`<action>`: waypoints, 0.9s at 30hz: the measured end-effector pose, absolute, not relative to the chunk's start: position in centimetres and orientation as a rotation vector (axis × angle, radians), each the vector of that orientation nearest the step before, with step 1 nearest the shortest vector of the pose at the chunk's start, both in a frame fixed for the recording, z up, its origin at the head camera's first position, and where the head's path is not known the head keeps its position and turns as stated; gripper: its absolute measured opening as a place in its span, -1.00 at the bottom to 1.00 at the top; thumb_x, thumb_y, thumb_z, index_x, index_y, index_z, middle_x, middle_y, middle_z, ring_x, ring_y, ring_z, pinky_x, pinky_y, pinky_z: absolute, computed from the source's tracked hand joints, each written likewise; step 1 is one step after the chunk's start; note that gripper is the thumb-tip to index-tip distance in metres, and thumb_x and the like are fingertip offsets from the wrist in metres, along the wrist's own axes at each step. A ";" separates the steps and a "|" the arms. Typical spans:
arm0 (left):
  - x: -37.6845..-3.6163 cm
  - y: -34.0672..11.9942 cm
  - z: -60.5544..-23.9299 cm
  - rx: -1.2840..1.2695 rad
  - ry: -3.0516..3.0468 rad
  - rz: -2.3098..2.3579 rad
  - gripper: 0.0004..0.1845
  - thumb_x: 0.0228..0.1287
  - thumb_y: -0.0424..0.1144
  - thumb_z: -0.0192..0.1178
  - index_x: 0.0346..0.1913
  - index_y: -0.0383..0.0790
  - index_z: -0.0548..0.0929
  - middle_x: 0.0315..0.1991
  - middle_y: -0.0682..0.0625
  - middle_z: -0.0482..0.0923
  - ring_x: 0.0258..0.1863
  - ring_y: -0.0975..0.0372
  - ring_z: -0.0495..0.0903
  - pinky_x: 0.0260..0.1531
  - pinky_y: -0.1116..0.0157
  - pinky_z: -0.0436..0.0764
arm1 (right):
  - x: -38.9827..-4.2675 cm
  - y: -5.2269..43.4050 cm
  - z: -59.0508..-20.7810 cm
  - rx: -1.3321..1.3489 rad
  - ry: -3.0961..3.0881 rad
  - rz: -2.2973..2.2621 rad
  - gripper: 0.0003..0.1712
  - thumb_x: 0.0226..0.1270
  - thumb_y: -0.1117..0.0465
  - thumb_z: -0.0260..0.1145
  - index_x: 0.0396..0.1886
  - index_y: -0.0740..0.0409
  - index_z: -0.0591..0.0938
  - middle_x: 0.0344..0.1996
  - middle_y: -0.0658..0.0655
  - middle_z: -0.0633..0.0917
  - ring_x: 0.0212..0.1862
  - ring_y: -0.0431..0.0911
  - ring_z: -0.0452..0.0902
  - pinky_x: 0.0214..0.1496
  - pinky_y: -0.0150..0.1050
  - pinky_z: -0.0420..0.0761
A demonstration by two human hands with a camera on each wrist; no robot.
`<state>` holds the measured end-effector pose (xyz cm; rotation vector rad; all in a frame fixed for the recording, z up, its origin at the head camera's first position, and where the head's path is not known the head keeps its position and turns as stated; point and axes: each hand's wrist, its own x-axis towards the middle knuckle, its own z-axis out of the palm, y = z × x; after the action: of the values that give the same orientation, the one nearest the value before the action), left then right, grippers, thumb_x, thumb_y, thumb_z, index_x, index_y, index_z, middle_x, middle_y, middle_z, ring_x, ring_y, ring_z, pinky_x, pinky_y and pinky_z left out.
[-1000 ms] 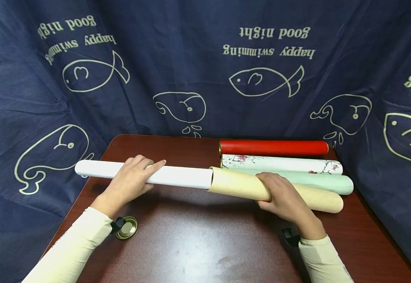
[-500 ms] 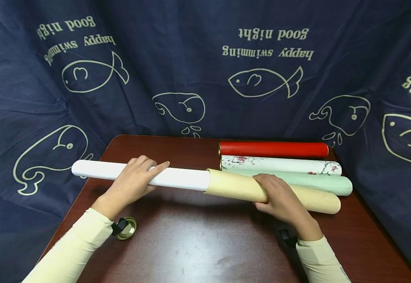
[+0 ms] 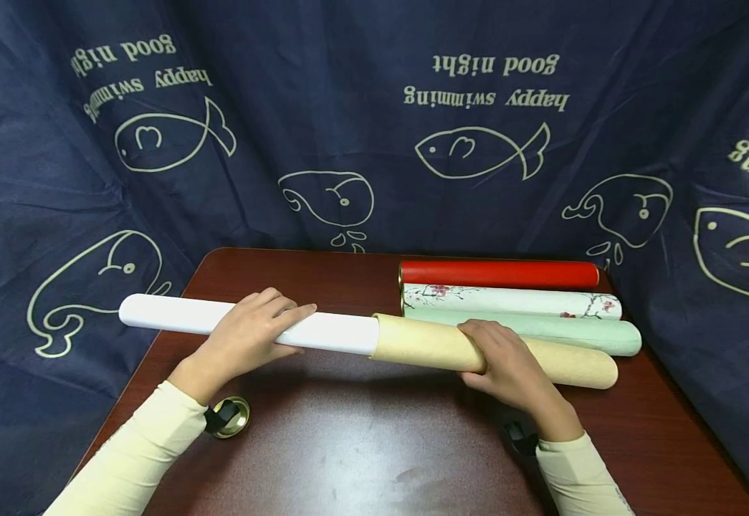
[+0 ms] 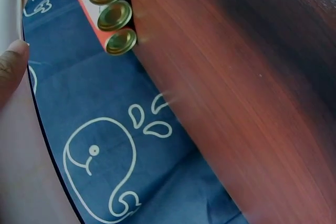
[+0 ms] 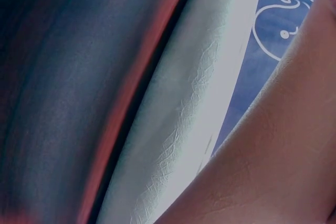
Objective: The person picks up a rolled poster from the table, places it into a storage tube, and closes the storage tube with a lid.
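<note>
In the head view a long white paper roll (image 3: 174,316) sticks out leftward from the open mouth of a beige tube (image 3: 419,344). The roll's far end reaches past the table's left edge. My left hand (image 3: 261,330) grips the white roll near its middle, fingers wrapped over the top. My right hand (image 3: 499,358) grips the beige tube at mid-length and holds it just above the table. In the left wrist view one fingertip (image 4: 10,72) shows at the left edge.
Behind the beige tube lie a light green tube (image 3: 561,331) (image 5: 194,119), a floral tube (image 3: 509,300) and a red tube (image 3: 499,274); their gold end caps (image 4: 114,15) face left. A gold lid (image 3: 234,416) lies on the brown table (image 3: 361,444). Dark blue printed cloth (image 3: 348,107) hangs all around.
The white roll's left end has shifted leftward, a little further out of the tube. The tube's mouth has drifted slightly left too. Both hands keep their hold.
</note>
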<state>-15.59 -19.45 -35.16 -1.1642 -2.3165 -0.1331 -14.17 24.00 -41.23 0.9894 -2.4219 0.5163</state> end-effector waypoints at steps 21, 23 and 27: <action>-14.9 -14.6 -35.9 -1.151 -2.302 0.033 -0.23 -0.18 0.05 0.60 0.20 -0.08 0.61 -0.23 0.01 0.63 -0.19 0.08 0.54 -0.24 0.15 0.56 | -14.2 23.1 -42.2 0.999 -2.413 0.497 -0.17 -0.31 0.14 0.61 0.10 0.20 0.54 0.00 0.16 0.64 0.04 0.06 0.56 0.06 0.09 0.52; -14.9 -13.9 -36.1 -1.153 -2.308 0.032 -0.23 -0.17 0.05 0.60 0.20 -0.08 0.61 -0.23 0.02 0.63 -0.19 0.08 0.54 -0.24 0.15 0.55 | -14.2 23.1 -42.2 0.999 -2.416 0.497 -0.18 -0.30 0.14 0.61 0.10 0.19 0.54 0.00 0.16 0.64 0.04 0.06 0.56 0.06 0.09 0.52; -14.9 -12.6 -36.4 -1.158 -2.324 0.012 -0.23 -0.18 0.04 0.61 0.19 -0.10 0.61 -0.25 0.01 0.63 -0.20 0.08 0.53 -0.25 0.14 0.54 | -14.2 23.0 -42.2 1.003 -2.416 0.505 -0.18 -0.29 0.15 0.61 0.11 0.19 0.54 0.00 0.15 0.64 0.04 0.06 0.56 0.05 0.09 0.52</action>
<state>-14.85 -12.61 -36.40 -1.1582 -2.3241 0.0117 -14.20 23.03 -42.20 1.0031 -2.4157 0.5045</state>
